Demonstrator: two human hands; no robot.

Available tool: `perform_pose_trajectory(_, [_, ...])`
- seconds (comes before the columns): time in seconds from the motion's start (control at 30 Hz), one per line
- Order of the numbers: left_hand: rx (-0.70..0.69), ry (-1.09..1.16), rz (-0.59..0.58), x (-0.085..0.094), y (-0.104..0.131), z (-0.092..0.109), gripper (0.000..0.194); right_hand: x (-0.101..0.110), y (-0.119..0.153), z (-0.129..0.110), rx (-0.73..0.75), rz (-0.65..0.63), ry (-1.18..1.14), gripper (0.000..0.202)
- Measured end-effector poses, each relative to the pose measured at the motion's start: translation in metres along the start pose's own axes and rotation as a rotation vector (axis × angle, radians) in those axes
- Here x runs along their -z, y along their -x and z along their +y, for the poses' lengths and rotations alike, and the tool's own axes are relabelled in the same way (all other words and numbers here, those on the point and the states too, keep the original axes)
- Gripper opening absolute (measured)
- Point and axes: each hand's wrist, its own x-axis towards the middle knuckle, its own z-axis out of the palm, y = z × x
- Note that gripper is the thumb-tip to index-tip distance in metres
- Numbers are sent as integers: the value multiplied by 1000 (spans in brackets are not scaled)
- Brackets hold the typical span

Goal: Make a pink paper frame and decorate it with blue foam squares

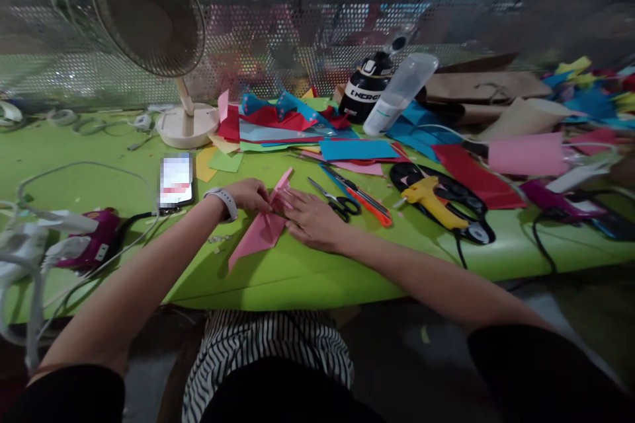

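A folded sheet of pink paper (258, 236) lies on the green tabletop in front of me, one corner pointing towards me. My left hand (251, 195), with a pale watch strap at the wrist, pinches the paper near its middle fold. Across the paper's upper right part, my right hand (317, 219) lies with its fingers stretched out flat, pressing on it. The fingertips of both hands are close together, and part of the folds is hidden beneath them. Just right of my right hand are black-handled scissors (342, 205) and an orange utility knife (370, 205).
A yellow glue gun (434, 201) rests on a black tray to the right. Colored paper sheets (357, 149), a black bottle (364, 89) and a clear bottle (399, 96) are behind. Left are a phone (176, 180), a fan (186, 125) and power cables (84, 238).
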Motion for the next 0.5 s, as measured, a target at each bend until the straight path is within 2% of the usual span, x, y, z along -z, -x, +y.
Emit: perform_pose_trajectory(0.5, [16, 37, -66, 4, -1, 0, 13, -1, 0, 2, 2, -4, -38, 47])
